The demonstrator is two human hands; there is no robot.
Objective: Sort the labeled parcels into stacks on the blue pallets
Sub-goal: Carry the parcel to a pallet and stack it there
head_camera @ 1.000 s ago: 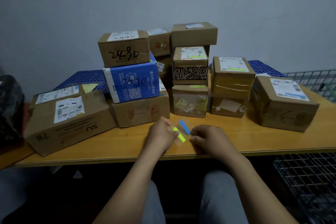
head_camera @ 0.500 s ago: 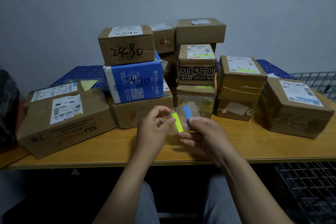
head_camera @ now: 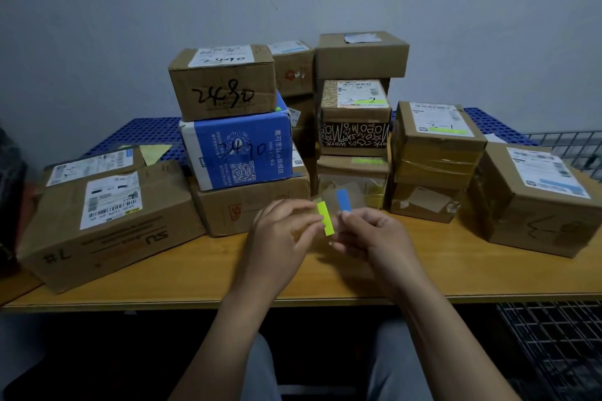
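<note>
Both hands hold a small clear sheet carrying a yellow-green sticker strip and a blue sticker strip, above the table's front. My left hand pinches the yellow-green strip. My right hand pinches the sheet below the blue strip. Behind them stand stacked parcels: a brown box marked 2490 on a blue box, a patterned box in the middle stack, a taped box and a big box at right. Blue pallets lie at the back.
A long carton marked 7# lies at the left on the wooden table. A dark object sits at the far left edge. Wire mesh crates stand at the right and below the table.
Both hands lifted the sticker sheet off the table and now hold it up in front of the middle stack. The left fingers have closed on the yellow-green strip.
</note>
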